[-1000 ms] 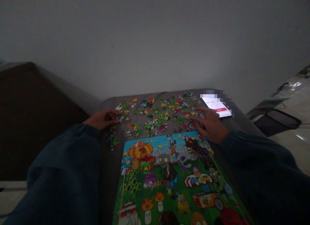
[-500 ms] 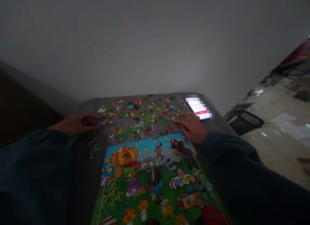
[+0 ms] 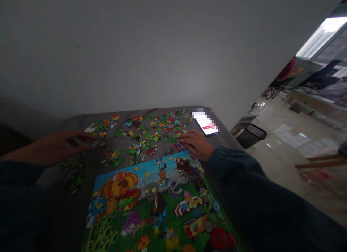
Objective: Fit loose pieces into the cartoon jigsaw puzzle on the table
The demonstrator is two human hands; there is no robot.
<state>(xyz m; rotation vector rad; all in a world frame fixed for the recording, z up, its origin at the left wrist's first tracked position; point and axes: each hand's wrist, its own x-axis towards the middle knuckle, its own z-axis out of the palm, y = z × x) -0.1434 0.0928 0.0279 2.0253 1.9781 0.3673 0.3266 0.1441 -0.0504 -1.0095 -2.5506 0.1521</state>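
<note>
Nearly all of the sorting is ahead of me: the loose puzzle pieces (image 3: 143,134) lie scattered, face up and unjoined, across the grey table (image 3: 54,194) just beyond the far edge of the picture board (image 3: 154,205). I see no cluster that looks clearly locked together, though the dim light makes that hard to judge.

The pieces are small, bright bits of green, orange, red and blue, matching the cartoon scene on the board.

My left hand (image 3: 58,148) rests on pieces off the board's far left corner, fingers flattened; it is blurred, so I cannot tell whether it pinches one. My right hand (image 3: 196,144) lies spread, palm down, on pieces at the board's far right corner, holding nothing. A lit phone (image 3: 205,122) sits just beyond that hand.
</note>
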